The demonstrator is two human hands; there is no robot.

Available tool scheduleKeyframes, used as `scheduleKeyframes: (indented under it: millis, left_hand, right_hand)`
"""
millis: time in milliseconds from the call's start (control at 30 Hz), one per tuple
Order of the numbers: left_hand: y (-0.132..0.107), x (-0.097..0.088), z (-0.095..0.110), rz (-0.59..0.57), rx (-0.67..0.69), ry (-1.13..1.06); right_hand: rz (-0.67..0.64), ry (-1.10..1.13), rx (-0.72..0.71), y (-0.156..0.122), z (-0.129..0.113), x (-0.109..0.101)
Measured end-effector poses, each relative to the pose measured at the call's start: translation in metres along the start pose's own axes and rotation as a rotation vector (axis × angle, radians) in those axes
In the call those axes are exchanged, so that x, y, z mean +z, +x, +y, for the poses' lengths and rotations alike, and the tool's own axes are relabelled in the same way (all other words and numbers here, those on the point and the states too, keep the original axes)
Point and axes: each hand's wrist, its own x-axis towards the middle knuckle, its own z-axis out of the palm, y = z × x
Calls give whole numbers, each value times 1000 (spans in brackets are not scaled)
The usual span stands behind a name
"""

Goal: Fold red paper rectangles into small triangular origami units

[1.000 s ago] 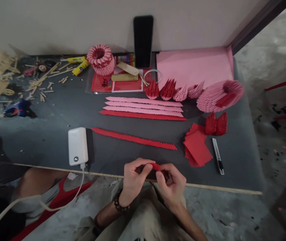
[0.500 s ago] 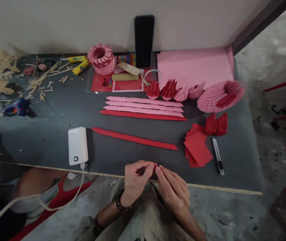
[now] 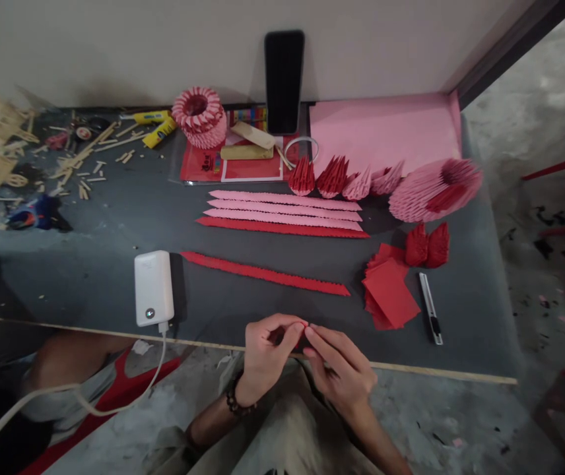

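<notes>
Between hands (image 3: 270, 353) (image 3: 344, 373), near table edge (image 3: 441, 372), paper (image 3: 305, 324)

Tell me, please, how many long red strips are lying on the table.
2. One red strip lies along the near side of the pink strips; the other lies apart, nearer to the left hand. No others show.

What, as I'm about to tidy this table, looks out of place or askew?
Wood scraps lie scattered over the left end of the table. One red strip slants, apart from the parallel strips.
</notes>
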Motion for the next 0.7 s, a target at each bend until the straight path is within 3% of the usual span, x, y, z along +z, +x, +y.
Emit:
scheduleKeyframes:
  millis: [67,167,333,700]
  left_hand:
    - [-2,3,-2,26,43,65]
    - [-5,5,-4,45,73,111]
    - [-7,3,-6,-12,7,29]
    - [-9,4,-4,10,-48,-35]
  right_hand:
    - [12,-1,27,2,-8,1]
    - [71,5,191,6,-16,3]
    - [73,16,309,13,-15,6]
    - [29,171,345,15,-12,5]
